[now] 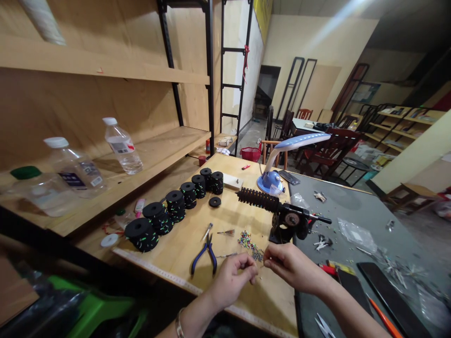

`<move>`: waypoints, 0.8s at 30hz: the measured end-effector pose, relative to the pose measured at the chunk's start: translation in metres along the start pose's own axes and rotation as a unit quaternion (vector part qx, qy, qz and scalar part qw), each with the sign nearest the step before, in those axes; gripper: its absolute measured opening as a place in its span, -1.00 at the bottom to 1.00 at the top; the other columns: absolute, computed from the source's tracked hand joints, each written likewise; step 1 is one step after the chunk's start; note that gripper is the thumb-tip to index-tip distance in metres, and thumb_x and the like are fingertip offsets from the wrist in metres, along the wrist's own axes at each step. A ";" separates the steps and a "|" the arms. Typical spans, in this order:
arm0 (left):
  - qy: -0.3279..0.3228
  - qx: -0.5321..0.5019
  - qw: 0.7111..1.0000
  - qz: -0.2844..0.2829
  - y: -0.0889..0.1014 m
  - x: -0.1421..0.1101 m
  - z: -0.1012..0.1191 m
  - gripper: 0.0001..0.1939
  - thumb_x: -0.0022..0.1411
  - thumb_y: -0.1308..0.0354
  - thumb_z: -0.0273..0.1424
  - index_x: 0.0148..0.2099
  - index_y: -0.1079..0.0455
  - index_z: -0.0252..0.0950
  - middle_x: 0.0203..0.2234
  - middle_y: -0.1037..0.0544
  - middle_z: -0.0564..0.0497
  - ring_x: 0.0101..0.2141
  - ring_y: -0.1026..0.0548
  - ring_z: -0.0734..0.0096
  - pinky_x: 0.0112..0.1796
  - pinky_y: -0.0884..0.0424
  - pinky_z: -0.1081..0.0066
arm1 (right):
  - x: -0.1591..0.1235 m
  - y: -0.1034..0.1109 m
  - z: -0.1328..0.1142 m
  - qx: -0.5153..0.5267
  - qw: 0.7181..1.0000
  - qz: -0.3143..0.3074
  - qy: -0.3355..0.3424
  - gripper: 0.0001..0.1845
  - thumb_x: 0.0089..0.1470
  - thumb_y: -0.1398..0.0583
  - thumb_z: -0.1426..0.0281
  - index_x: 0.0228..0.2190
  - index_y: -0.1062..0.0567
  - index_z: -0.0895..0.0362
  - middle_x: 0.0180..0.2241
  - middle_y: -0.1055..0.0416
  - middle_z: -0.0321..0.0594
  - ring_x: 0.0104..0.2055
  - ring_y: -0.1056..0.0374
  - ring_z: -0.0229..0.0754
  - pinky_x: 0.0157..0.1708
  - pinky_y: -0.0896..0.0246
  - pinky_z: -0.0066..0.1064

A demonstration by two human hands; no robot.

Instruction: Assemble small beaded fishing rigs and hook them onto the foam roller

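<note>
While both hands pinch so close together: what they pinch is too small to name.
Left hand (232,277): curled narrow near the bench's (183,244) front edge, fingertips pressed together.
Right hand (289,265): narrow pinch, meeting the left.
Beads (248,241): loose heap just beyond the 2 hands (beside the black winder (285,220)).
Risk: probably a knuckle scattering beads.
Pliers (204,256): left of the hands.

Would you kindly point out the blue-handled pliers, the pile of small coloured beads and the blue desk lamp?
Blue-handled pliers (205,256): head view, on the pivot above the handles.
Pile of small coloured beads (246,241): head view, middle of the pile.
Blue desk lamp (269,180): head view, on its round base.
</note>
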State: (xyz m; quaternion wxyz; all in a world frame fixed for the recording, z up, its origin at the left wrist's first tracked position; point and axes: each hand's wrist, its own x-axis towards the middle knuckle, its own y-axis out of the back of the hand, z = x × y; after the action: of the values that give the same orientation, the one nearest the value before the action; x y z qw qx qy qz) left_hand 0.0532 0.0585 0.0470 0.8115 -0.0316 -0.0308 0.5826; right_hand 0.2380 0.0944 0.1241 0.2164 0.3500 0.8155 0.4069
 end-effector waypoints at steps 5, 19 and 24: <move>0.001 -0.006 1.000 0.006 0.004 -0.002 0.004 -0.73 0.19 -0.14 -0.26 -0.48 -0.30 -0.30 -0.62 -0.34 0.10 -0.49 -0.32 0.43 -0.36 -0.22 0.44 | 0.001 0.001 0.003 0.019 1.000 -0.009 0.009 -0.80 0.08 -0.03 0.54 -0.37 -0.46 0.16 -0.51 -0.34 -0.31 -0.47 -0.23 -0.29 -0.46 -0.07 -0.52; 0.006 -0.003 1.000 -0.007 0.003 -0.006 0.005 -0.82 0.19 -0.09 -0.35 -0.43 -0.27 -0.30 -0.61 -0.31 0.11 -0.50 -0.29 0.45 -0.39 -0.21 0.44 | 0.006 -0.009 0.005 0.045 0.999 0.006 0.020 -0.85 -0.16 -0.08 0.60 -0.52 -0.36 0.13 -0.69 0.01 -0.53 -0.65 0.06 -0.40 -0.63 0.19 -0.56; 0.000 0.002 1.000 0.003 0.004 -0.005 0.002 -0.85 0.19 -0.07 -0.39 -0.43 -0.29 -0.31 -0.60 -0.31 0.11 -0.51 -0.29 0.46 -0.40 -0.21 0.45 | 0.005 -0.007 0.008 0.047 0.998 0.027 0.019 -0.80 -0.27 -0.04 0.65 -0.56 -0.27 0.11 -0.66 -0.02 -0.51 -0.61 0.06 -0.39 -0.62 0.17 -0.56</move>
State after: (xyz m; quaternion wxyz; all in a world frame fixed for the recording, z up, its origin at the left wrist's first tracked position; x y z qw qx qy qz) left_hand 0.0480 0.0550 0.0487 0.8101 -0.0295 -0.0296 0.5848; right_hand 0.2369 0.0995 0.1137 0.1729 0.3740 0.8277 0.3809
